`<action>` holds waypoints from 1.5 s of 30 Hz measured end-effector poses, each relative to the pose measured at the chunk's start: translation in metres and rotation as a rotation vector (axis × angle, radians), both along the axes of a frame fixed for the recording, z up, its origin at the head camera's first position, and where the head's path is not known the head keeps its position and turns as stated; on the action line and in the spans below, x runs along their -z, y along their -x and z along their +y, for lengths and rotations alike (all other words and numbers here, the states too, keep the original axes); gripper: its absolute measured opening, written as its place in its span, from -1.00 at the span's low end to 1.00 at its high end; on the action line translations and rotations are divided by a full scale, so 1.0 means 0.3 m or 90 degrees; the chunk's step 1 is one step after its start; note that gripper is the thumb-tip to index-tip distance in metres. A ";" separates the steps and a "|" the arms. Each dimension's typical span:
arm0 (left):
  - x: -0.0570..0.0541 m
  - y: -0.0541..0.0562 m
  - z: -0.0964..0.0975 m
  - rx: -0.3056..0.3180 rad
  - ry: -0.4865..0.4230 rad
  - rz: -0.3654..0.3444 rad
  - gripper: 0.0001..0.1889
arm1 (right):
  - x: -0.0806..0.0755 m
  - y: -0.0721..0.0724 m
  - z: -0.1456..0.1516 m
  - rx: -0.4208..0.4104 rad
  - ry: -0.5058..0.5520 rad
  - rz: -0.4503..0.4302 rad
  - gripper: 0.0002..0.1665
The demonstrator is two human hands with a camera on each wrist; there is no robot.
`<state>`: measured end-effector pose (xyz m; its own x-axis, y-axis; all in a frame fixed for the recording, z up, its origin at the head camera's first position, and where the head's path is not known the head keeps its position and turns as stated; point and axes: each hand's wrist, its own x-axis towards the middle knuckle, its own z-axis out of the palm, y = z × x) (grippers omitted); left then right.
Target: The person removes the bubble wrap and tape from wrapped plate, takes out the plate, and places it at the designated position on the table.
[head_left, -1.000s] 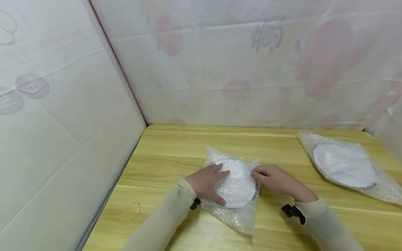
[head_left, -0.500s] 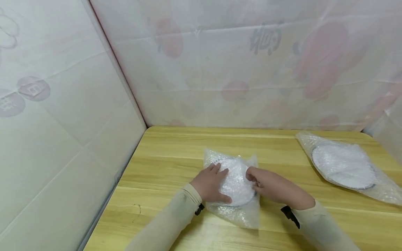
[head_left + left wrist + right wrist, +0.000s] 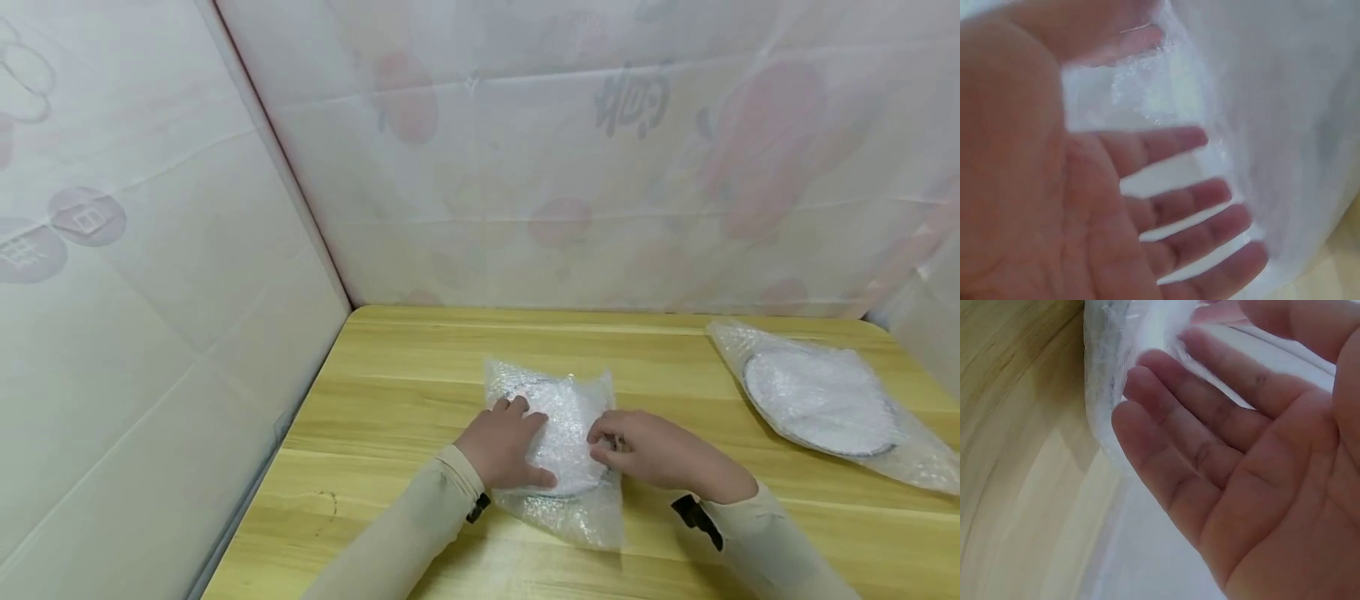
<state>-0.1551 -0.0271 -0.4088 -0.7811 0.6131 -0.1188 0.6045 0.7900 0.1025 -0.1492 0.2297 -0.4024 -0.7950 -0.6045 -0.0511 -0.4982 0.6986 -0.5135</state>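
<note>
Package turned, right hand moved

In the past 1.0 s, the bubble-wrapped package point(image 3: 566, 433) has swivelled slightly counterclockwise. The right hand point(image 3: 654, 450) has moved from its far right corner to its right side, nearer the person; the left hand point(image 3: 504, 448) has shifted slightly rightward.

This looks like a makeshift booth, a small screened-off work corner; whether a home, shop or workshop lies around it cannot be told. Creased pale sheets hang as a back wall point(image 3: 480, 167) and a left wall point(image 3: 165, 317), printed with faint pink shapes point(image 3: 561, 222) and lettering point(image 3: 632, 102). Between them stands a plain wood-grain table point(image 3: 405, 350) with rounded corners, close against the back wall.
</note>
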 end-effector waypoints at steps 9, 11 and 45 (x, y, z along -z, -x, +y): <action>-0.010 -0.009 -0.001 0.002 0.010 -0.021 0.05 | -0.013 0.009 -0.003 0.058 0.098 -0.012 -0.69; -0.007 -0.008 0.003 -0.008 -0.002 -0.019 -0.02 | -0.010 0.013 -0.002 0.052 0.113 -0.019 -0.74; 0.034 0.018 0.025 -0.077 0.008 -0.024 -0.04 | -0.017 -0.023 -0.027 -0.079 -0.019 0.061 -0.73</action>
